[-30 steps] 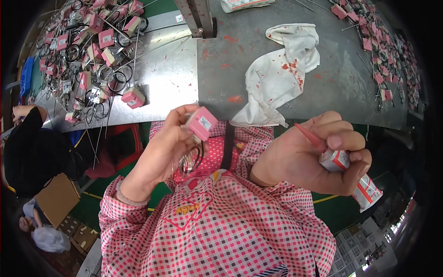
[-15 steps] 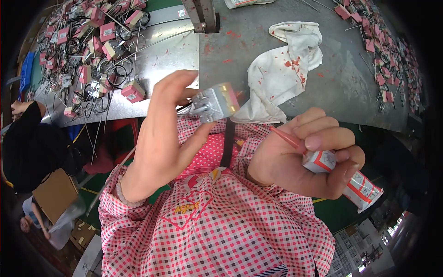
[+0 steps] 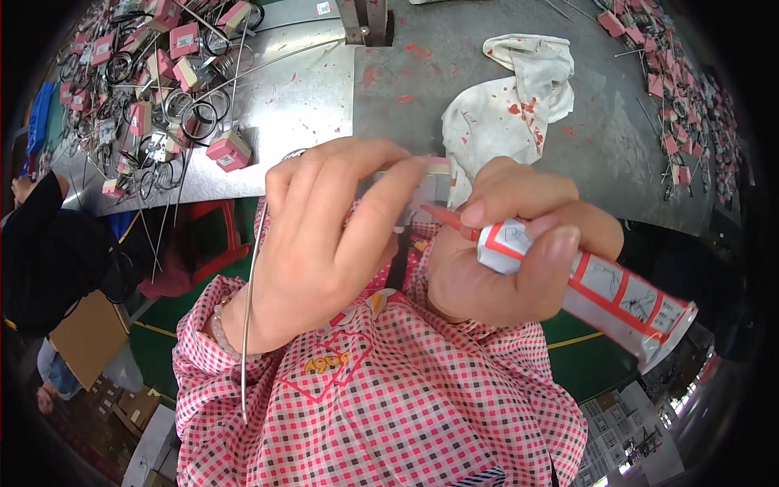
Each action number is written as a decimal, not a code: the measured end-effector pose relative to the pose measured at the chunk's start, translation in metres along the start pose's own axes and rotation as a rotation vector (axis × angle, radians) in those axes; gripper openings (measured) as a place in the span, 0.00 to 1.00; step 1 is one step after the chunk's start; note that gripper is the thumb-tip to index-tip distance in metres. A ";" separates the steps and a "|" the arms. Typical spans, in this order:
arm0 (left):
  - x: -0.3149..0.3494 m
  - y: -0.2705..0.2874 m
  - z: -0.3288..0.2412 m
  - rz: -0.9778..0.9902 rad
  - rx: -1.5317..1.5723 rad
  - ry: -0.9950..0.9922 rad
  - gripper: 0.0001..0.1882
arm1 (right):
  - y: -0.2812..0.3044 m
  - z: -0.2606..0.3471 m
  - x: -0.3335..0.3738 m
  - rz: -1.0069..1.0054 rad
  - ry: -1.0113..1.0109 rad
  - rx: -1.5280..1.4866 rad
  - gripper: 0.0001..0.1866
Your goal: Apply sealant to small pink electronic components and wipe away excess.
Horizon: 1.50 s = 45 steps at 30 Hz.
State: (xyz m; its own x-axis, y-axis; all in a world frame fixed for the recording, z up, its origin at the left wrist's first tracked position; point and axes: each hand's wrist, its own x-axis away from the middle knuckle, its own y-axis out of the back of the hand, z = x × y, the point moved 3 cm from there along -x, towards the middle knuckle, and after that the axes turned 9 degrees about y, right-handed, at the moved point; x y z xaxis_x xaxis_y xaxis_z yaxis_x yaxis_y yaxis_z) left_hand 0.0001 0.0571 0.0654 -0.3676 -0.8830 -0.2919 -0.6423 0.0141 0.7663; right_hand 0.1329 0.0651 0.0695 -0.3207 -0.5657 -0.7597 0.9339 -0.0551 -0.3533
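Note:
My left hand (image 3: 333,227) is closed around a small thermostat-like unit (image 3: 436,169) with a metal body and a pink-and-cream block. Fingers cover most of it. A thin metal rod (image 3: 246,325) hangs down past my left wrist. In my right hand (image 3: 527,276) is a glue tube (image 3: 621,296), white with red bands, gripped near its neck. Its pointed red nozzle (image 3: 446,220) aims left at the unit, close to its metal side; I cannot tell whether they touch.
A white cloth (image 3: 507,105) with red stains lies on the metal table (image 3: 406,130), which carries red specks. Many similar units (image 3: 138,118) with coiled black leads are piled at left, more (image 3: 682,130) at right. A metal post (image 3: 363,20) stands at the back. Another person's arm (image 3: 53,191) shows at far left.
My left hand has turned over with the unit, back of the hand now up. The right hand has brought the glue tube left, so its nozzle is close to the unit.

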 end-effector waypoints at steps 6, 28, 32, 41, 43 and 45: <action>-0.002 -0.004 0.004 -0.027 0.025 -0.034 0.38 | -0.007 -0.003 -0.003 0.070 -0.052 0.399 0.09; -0.004 -0.001 0.005 -0.126 0.001 -0.142 0.43 | -0.009 -0.014 0.002 0.039 -0.005 0.426 0.06; -0.004 -0.001 0.005 -0.123 0.007 -0.142 0.44 | -0.009 -0.014 0.002 0.041 0.007 0.430 0.06; -0.007 -0.001 0.004 -0.089 0.007 -0.132 0.44 | -0.006 -0.014 0.003 0.057 0.047 0.433 0.05; -0.008 -0.001 0.005 -0.091 0.008 -0.135 0.44 | -0.006 -0.014 0.003 0.070 0.066 0.431 0.05; -0.008 -0.002 0.005 -0.093 0.014 -0.138 0.44 | -0.006 -0.014 0.004 0.082 0.091 0.433 0.05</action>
State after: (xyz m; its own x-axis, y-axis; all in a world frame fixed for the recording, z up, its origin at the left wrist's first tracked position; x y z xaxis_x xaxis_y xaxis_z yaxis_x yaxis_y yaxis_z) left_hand 0.0013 0.0667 0.0638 -0.3950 -0.8078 -0.4376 -0.6867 -0.0569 0.7247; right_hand 0.1235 0.0745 0.0614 -0.2372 -0.5091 -0.8274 0.9307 -0.3632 -0.0433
